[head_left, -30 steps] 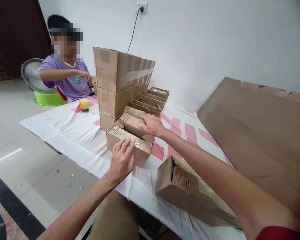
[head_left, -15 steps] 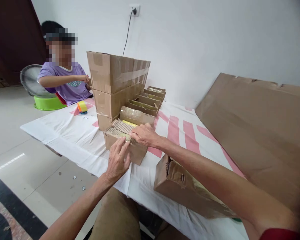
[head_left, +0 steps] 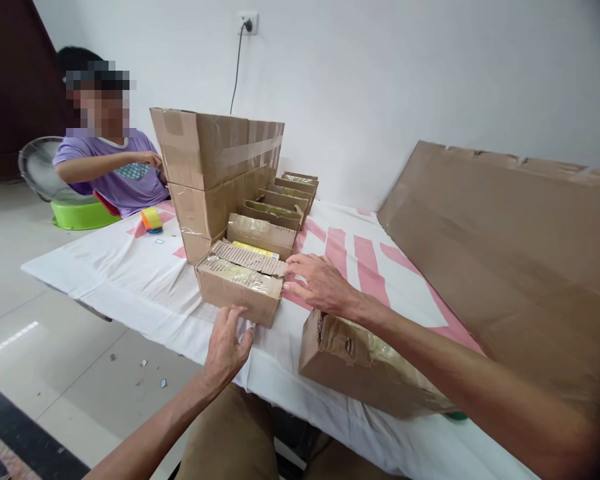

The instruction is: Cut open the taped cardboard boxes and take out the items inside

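Observation:
A small brown cardboard box (head_left: 240, 293) with a ragged, ridged top flap (head_left: 250, 259) and clear tape stands near the table's front edge. A yellow strip (head_left: 255, 249) shows behind that flap. My left hand (head_left: 229, 347) rests its outstretched fingertips against the box's front face, holding nothing. At the box's right end is my right hand (head_left: 325, 285), its fingers and thumb apart by the flap's end and top corner. A longer taped cardboard box (head_left: 365, 373) lies on the table beneath my right forearm.
Stacked cardboard boxes (head_left: 215, 153) stand behind, with a row of open boxes (head_left: 280, 203) beside them. A large cardboard sheet (head_left: 505, 260) leans at right. Tape rolls (head_left: 151, 220) lie at left, near a seated person (head_left: 115, 167) in purple. A cloth (head_left: 105, 260) covers the table.
Both hands have come off the top of the small box: my left hand moved down to its front face, my right hand outward to its right end. The whole view has shifted slightly.

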`<act>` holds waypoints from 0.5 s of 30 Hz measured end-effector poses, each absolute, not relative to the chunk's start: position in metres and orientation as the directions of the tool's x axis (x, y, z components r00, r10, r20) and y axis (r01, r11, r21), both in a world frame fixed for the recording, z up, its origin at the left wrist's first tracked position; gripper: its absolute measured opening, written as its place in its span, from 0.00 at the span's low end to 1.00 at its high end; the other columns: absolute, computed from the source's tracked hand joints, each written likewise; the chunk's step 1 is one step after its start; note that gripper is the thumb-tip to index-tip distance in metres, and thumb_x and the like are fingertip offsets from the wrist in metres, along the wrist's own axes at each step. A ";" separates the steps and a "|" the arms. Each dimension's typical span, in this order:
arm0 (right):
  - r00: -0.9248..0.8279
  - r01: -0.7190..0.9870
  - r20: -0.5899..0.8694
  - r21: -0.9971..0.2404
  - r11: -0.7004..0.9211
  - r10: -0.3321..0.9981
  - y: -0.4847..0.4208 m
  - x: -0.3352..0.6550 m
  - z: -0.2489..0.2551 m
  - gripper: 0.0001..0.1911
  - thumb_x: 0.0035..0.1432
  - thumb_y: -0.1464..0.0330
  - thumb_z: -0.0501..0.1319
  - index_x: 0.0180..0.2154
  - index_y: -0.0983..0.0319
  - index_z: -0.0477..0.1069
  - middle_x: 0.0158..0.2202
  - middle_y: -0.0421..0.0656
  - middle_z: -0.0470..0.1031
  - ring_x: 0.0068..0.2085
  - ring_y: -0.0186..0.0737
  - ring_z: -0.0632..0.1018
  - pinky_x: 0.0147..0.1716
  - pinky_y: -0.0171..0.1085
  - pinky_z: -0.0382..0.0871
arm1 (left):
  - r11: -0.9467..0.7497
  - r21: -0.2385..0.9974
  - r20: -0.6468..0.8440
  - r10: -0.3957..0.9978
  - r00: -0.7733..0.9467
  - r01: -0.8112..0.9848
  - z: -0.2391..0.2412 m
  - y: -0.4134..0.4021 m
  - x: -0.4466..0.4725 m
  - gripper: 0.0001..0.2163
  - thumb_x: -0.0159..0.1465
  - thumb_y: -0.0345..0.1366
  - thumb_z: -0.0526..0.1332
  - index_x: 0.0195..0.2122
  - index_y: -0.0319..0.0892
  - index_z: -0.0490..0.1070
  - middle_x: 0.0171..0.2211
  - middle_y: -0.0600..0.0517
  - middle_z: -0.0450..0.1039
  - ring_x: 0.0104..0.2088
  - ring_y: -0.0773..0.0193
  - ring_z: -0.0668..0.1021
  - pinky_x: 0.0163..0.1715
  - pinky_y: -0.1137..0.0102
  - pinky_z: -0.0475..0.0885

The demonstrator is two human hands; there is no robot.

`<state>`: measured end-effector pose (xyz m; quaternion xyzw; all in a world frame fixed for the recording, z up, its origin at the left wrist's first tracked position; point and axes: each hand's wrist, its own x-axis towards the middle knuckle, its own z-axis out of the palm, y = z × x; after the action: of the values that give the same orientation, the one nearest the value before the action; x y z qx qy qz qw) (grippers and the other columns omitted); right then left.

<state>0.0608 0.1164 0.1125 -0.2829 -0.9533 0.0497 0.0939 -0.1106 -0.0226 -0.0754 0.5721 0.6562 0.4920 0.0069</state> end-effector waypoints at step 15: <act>0.091 0.526 0.485 -0.765 0.371 0.870 0.075 0.301 0.066 0.13 0.56 0.53 0.67 0.36 0.53 0.82 0.51 0.45 0.83 0.53 0.52 0.81 0.56 0.52 0.72 | -0.239 0.572 0.539 0.830 -0.141 0.785 -0.066 -0.041 -0.098 0.09 0.62 0.32 0.59 0.40 0.44 0.77 0.41 0.45 0.79 0.40 0.54 0.81 0.26 0.68 0.76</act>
<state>0.3014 0.0755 0.0660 -0.5346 -0.6528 0.1689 0.5095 -0.0984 -0.0406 -0.0663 0.6549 0.6164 0.4364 0.0261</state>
